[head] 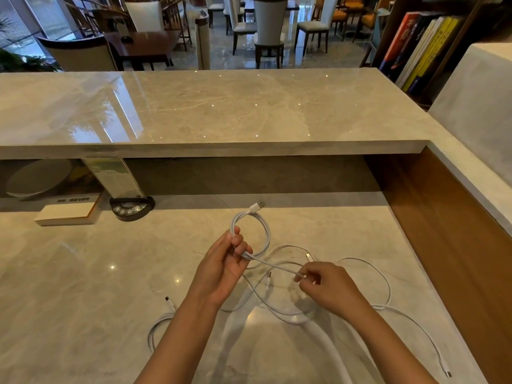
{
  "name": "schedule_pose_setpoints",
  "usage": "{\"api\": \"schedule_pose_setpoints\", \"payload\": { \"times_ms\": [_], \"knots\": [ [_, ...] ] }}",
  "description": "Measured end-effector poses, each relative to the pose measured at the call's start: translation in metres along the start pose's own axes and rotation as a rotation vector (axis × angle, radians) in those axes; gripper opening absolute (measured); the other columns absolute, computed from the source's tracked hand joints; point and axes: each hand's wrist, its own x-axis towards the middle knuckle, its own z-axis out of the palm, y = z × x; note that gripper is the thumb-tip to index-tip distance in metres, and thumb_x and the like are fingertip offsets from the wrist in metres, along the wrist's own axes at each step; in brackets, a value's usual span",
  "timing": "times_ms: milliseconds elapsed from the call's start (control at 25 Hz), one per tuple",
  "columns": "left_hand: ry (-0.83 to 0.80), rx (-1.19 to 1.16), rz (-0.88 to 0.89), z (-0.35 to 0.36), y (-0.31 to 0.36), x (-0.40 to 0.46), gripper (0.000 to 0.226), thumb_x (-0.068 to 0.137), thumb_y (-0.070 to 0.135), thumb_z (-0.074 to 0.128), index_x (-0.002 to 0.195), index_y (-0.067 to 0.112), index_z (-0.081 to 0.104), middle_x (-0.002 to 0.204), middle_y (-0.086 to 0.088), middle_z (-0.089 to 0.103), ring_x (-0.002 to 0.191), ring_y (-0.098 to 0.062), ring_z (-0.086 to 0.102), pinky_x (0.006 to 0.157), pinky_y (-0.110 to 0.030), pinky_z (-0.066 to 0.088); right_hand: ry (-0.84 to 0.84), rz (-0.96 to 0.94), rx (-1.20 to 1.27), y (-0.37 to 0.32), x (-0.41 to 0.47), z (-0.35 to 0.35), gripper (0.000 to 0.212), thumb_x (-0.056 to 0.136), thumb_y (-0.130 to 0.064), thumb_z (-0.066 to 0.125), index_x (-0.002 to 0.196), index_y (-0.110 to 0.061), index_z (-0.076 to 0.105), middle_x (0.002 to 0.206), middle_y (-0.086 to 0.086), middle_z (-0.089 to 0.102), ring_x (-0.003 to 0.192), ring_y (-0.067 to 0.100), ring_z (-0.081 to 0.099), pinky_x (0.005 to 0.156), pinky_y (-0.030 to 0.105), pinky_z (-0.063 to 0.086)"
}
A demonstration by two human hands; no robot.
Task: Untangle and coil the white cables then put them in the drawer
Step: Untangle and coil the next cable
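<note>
Marble desk surface [83,273]: pale, glossy, veined; fills the lower frame, with bare room from 7 to 10 o'clock of the hands.
Raised counter [221,106]: same stone, a thick shelf across 12 o'clock; its front edge overhangs a dark recess behind the desk.
Right boundary: brown wood panel [443,217] under a stone ledge, running from 1 to 4 o'clock; the loose cable strands reach close to it.
Left-rear objects: white box [66,213] at 10 o'clock, a black-based stand [131,207] just beside it at 11 o'clock; both well apart from the cables.
Coiled cable [266,231]: white, wound in a round loop of several turns, held upright above the desk; its USB plug [257,206] juts up at 1 o'clock of the loop.
Left hand [224,264]: fingers closed on the loop's left side and bottom, pinching the turns together.
Right hand [327,284]: thumb and forefinger pinched on the straight run of the same cable, which stretches taut from the loop at 4 o'clock.
Loose white cables [385,289]: lie tangled on the desk beneath and around both hands, crossing one another; small connectors show at 3 o'clock of the loop, between the hands, and at 8 o'clock.
Far cable end [446,371]: a connector at 5 o'clock, near the desk's right edge.
Second bundle [158,328]: curved strands at 7 o'clock, beside the left forearm.
</note>
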Motion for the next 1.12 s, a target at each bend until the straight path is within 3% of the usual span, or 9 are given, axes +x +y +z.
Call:
{"api": "schedule_pose_setpoints", "payload": {
  "times_ms": [80, 160, 280, 360, 440, 640, 800, 960, 1120],
  "knots": [
    [-0.075, 0.020, -0.024, -0.001, -0.001, 0.002, 0.033, 0.057, 0.018, 0.086, 0.084, 0.009, 0.069, 0.062, 0.000, 0.053, 0.052, -0.009, 0.050, 0.061, -0.024, 0.054, -0.045, 0.278, 0.462, 0.000, 0.007, -0.006, 0.020, 0.087, -0.011, 0.054, 0.076, -0.016, 0.071, 0.071, 0.001, 0.072, 0.046, 0.009, 0.050, 0.048, 0.017, 0.039],
    [-0.120, 0.063, -0.055, -0.001, -0.003, 0.001, 0.038, 0.051, 0.020, 0.090, 0.082, 0.010, 0.072, 0.062, -0.001, 0.054, 0.053, -0.010, 0.051, 0.063, -0.024, 0.054, 0.147, 0.418, 0.775, -0.004, 0.015, -0.007, 0.005, 0.085, -0.005, 0.059, 0.087, -0.008, 0.064, 0.074, 0.011, 0.070, 0.037, 0.009, 0.042, 0.040, 0.018, 0.034],
    [-0.144, 0.102, -0.098, -0.001, -0.010, -0.001, 0.037, 0.051, 0.021, 0.090, 0.081, 0.010, 0.072, 0.061, 0.000, 0.053, 0.053, -0.009, 0.050, 0.065, -0.022, 0.052, 0.246, 0.529, 1.218, -0.014, 0.031, -0.012, 0.022, 0.083, 0.003, 0.058, 0.099, -0.007, 0.047, 0.078, 0.014, 0.065, 0.033, 0.008, 0.038, 0.035, 0.016, 0.029],
    [-0.140, 0.121, -0.095, -0.004, -0.013, -0.003, 0.036, 0.050, 0.022, 0.091, 0.080, 0.011, 0.072, 0.060, 0.001, 0.052, 0.053, -0.009, 0.049, 0.065, -0.021, 0.050, 0.234, 0.536, 1.372, -0.021, 0.039, -0.024, 0.009, 0.086, 0.004, 0.055, 0.094, 0.000, 0.053, 0.077, 0.013, 0.063, 0.032, 0.005, 0.039, 0.033, 0.013, 0.029],
    [-0.125, 0.096, -0.086, -0.006, -0.011, -0.005, 0.037, 0.050, 0.021, 0.091, 0.079, 0.010, 0.072, 0.059, 0.001, 0.052, 0.052, -0.008, 0.048, 0.063, -0.020, 0.049, 0.200, 0.475, 1.281, -0.023, 0.041, -0.033, 0.009, 0.086, 0.003, 0.055, 0.091, -0.002, 0.060, 0.075, 0.011, 0.064, 0.033, 0.004, 0.040, 0.033, 0.013, 0.031],
    [-0.112, -0.011, -0.100, -0.005, -0.007, -0.001, 0.037, 0.050, 0.014, 0.091, 0.080, 0.007, 0.072, 0.059, 0.000, 0.051, 0.050, -0.008, 0.048, 0.062, -0.021, 0.052, -0.028, 0.236, 0.607, -0.033, 0.027, -0.019, 0.020, 0.081, 0.007, 0.054, 0.091, -0.006, 0.065, 0.069, 0.009, 0.068, 0.035, 0.006, 0.044, 0.038, 0.017, 0.036],
    [-0.029, -0.015, -0.145, -0.001, -0.014, -0.001, 0.007, 0.076, 0.011, 0.066, 0.080, 0.006, 0.069, 0.058, 0.000, 0.051, 0.048, -0.008, 0.047, 0.061, -0.021, 0.051, -0.087, 0.032, 0.564, -0.041, 0.023, -0.004, 0.021, 0.083, 0.007, 0.050, 0.086, -0.010, 0.062, 0.063, -0.003, 0.067, 0.049, 0.007, 0.055, 0.052, 0.020, 0.044],
    [0.080, -0.084, -0.130, 0.002, -0.015, -0.002, 0.040, 0.092, 0.010, 0.039, 0.071, 0.004, 0.072, 0.055, -0.001, 0.050, 0.043, -0.008, 0.046, 0.056, -0.020, 0.052, 0.002, -0.029, 0.754, -0.043, 0.016, 0.011, 0.042, 0.082, 0.006, 0.053, 0.104, -0.028, 0.043, 0.070, 0.005, 0.068, 0.061, 0.016, 0.060, 0.064, 0.028, 0.052],
    [0.124, -0.104, -0.130, 0.004, -0.017, -0.003, 0.028, 0.096, 0.010, 0.037, 0.086, 0.003, 0.062, 0.055, -0.001, 0.050, 0.043, -0.008, 0.045, 0.056, -0.021, 0.053, 0.082, -0.179, 0.542, -0.035, 0.017, 0.019, 0.028, 0.085, -0.006, 0.061, 0.085, -0.033, 0.066, 0.079, 0.001, 0.068, 0.069, 0.017, 0.062, 0.070, 0.038, 0.053]
  ]
}}
